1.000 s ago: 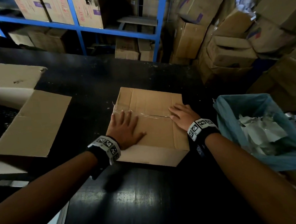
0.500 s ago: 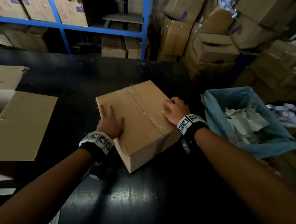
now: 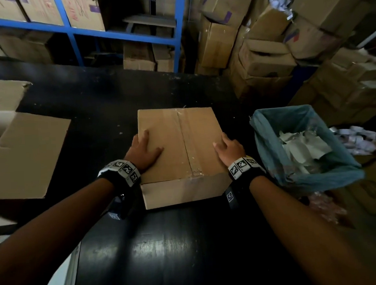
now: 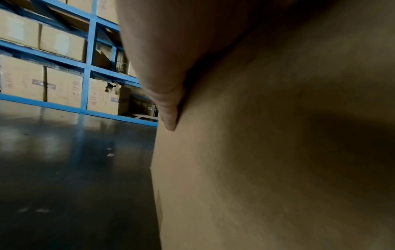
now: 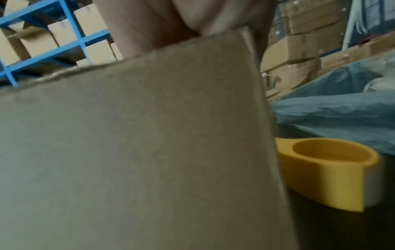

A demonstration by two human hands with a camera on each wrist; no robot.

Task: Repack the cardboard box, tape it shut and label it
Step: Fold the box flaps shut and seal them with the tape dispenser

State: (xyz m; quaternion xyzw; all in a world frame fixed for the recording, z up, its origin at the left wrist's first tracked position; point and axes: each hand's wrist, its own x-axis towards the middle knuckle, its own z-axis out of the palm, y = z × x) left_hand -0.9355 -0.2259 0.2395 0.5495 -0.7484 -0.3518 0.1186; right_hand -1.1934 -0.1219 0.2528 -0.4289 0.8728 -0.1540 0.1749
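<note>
A closed cardboard box [image 3: 183,147] sits on the black table [image 3: 166,242], its clear-taped seam [image 3: 188,142] running straight away from me. My left hand [image 3: 143,149] straddles the box's top left edge, thumb and forefinger on the lid. In the left wrist view a straight finger [image 4: 169,108] lies flat against the box's side [image 4: 278,169]. My right hand [image 3: 229,148] straddles the top right edge, thumb on the lid. A yellow tape dispenser [image 5: 329,172] lies on the table beside the box's right wall [image 5: 138,143]; the head view hides it behind my right wrist.
A bin lined with a blue bag [image 3: 269,124] full of paper scraps stands right of the box. A flattened cardboard sheet [image 3: 27,156] lies at the left. Blue shelving [image 3: 72,34] and stacked cartons [image 3: 263,56] fill the back.
The box has turned about a quarter turn on the table, so the taped seam now runs away from me. Both hands slid from the lid to its side edges.
</note>
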